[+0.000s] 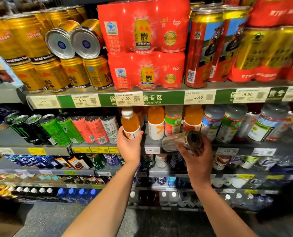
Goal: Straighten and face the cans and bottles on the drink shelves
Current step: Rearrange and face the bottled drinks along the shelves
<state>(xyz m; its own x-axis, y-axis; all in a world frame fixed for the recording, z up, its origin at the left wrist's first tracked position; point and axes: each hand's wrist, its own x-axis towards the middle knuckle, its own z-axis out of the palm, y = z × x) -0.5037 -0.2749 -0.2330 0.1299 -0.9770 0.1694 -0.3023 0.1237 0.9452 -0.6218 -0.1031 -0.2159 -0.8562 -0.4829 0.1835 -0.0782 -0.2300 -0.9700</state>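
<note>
Head view shows your left hand (129, 144) wrapped around the orange juice bottle (130, 123) at the shelf's front edge (39, 150) to face it, while your right hand (196, 155) grips a silver can (181, 141) sideways, off the shelf.

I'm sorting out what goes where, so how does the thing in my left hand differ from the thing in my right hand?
The orange bottle in the left hand is clear plastic with a white cap, while the silver can in the right hand is metal. The orange bottle stands nearly upright at the shelf front; the silver can lies on its side, its end facing you. The orange bottle's label is readable; the silver can is blurred. Both are held off the shelf.
</note>
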